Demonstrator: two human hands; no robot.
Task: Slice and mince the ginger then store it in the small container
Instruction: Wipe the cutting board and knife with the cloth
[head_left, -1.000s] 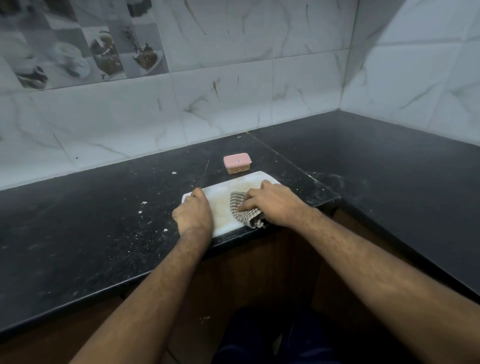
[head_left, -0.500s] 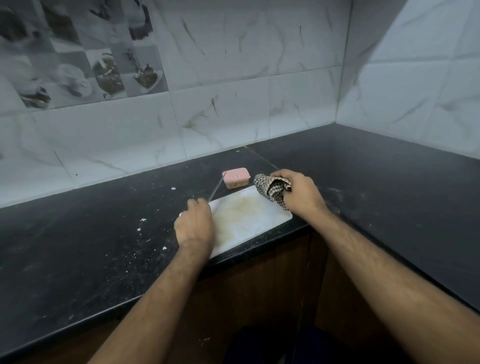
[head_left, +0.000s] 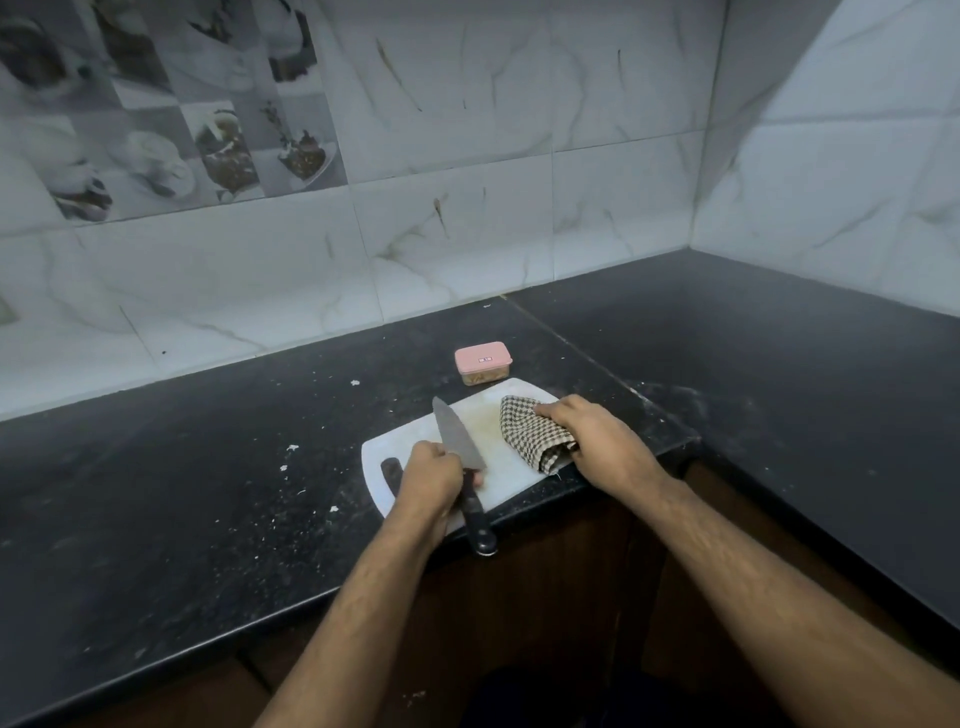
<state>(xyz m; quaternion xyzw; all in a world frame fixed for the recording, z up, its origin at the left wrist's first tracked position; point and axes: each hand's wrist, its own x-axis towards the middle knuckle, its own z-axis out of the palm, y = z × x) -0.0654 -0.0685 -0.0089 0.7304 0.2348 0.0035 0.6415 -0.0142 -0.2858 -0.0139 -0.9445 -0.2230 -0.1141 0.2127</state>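
Observation:
A white cutting board (head_left: 498, 415) lies at the counter's front edge. My left hand (head_left: 428, 475) grips a black-handled chef's knife (head_left: 457, 436) near where blade meets handle, with the blade lying flat over the board and the handle end sticking out past the counter edge. My right hand (head_left: 597, 441) holds a checked cloth (head_left: 530, 434) against the right part of the board. A small container with a pink lid (head_left: 483, 362) stands shut just behind the board, with minced ginger showing through its clear wall.
The black stone counter (head_left: 208, 493) carries scattered white specks left of the board. It turns a corner to the right (head_left: 805, 389). Marble-look tiled walls (head_left: 467, 208) rise behind. Dark wooden cabinet fronts (head_left: 545, 597) are below the edge.
My left hand has brought the knife onto the board. My right hand, which had lifted the cloth up behind the board, has set it back down on the board's right side.

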